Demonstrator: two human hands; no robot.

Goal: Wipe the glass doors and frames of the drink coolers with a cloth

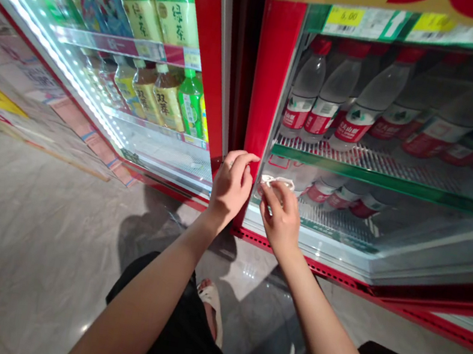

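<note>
My left hand (232, 183) is at the gap between two red-framed drinks refrigerators. Its fingers are bent around the edge of the right refrigerator's red door frame (270, 91). Close beside it, my right hand (281, 214) pinches a crumpled white cloth (280, 182) against the lower left part of the glass door. Most of that cloth lies behind the fingers, so I cannot tell whether it is fabric or paper. Behind the glass, water bottles with red caps and red labels (353, 124) stand on a green-edged shelf (382, 179).
The left refrigerator holds green drink bottles (192, 105) and other drinks, beside a bright light strip (53, 44). Stacked cartons (42, 82) stand to its left. Grey tile floor (24, 237) lies below, with my sandalled feet (213, 307) close to the refrigerators. Yellow price tags (345, 16) line the top.
</note>
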